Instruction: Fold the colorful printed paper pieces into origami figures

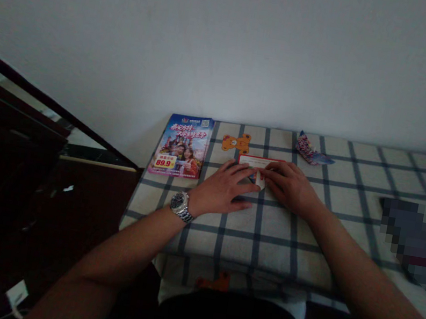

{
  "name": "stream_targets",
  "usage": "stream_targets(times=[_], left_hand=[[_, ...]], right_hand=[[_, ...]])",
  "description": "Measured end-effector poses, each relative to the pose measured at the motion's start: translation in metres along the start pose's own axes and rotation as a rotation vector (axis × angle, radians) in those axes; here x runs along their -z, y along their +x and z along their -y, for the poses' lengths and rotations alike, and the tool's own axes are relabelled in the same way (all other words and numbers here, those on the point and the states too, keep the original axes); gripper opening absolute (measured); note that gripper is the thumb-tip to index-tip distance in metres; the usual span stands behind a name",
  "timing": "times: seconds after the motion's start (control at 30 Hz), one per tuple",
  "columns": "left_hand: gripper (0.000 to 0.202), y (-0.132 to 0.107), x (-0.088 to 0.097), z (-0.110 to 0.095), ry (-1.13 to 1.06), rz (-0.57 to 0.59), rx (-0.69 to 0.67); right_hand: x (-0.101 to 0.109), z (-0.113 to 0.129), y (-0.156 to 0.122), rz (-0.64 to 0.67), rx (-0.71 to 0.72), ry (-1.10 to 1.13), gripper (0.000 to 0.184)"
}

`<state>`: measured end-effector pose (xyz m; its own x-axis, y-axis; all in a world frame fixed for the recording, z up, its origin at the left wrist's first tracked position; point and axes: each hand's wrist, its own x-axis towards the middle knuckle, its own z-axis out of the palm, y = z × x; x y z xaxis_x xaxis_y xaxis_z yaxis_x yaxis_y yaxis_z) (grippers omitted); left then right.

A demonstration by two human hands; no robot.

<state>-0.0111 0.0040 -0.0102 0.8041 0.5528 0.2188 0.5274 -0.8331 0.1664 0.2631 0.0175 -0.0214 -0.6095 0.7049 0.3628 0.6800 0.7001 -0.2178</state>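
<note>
On the checked cloth lies a partly folded paper leaflet (249,160), white with a red border, between my two hands. My left hand (228,186), a metal watch on its wrist, rests palm down with its fingers spread; its fingertips press on the leaflet's left part. From the right, my right hand (288,185) has its fingers drawn together at the leaflet's folded edge and pinches the paper there. Both hands cover much of the leaflet, so its full shape is hidden.
A stack of printed leaflets (182,146) lies at the table's left end. Near the wall sits a crumpled, folded paper piece (312,151). A pixelated dark object (415,242) is at the right. The checked tablecloth (239,248), with a bear print, reaches the front edge.
</note>
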Motion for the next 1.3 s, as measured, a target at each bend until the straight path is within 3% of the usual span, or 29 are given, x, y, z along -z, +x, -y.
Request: stream_targets(times=[0.77,0.97,1.3], left_hand=[[0.047,0.006,0.003,-0.012,0.08,-0.027,0.104],[0.047,0.006,0.001,-0.013,0.106,-0.05,0.152],[0.037,0.005,0.002,-0.003,-0.004,-0.115,0.098]], right_hand=[[0.0,-0.004,-0.004,-0.106,0.025,0.129,0.019],[0.0,0.0,-0.003,-0.076,0.017,0.107,0.018],[0.0,-0.002,-0.002,-0.049,0.02,0.122,0.023]])
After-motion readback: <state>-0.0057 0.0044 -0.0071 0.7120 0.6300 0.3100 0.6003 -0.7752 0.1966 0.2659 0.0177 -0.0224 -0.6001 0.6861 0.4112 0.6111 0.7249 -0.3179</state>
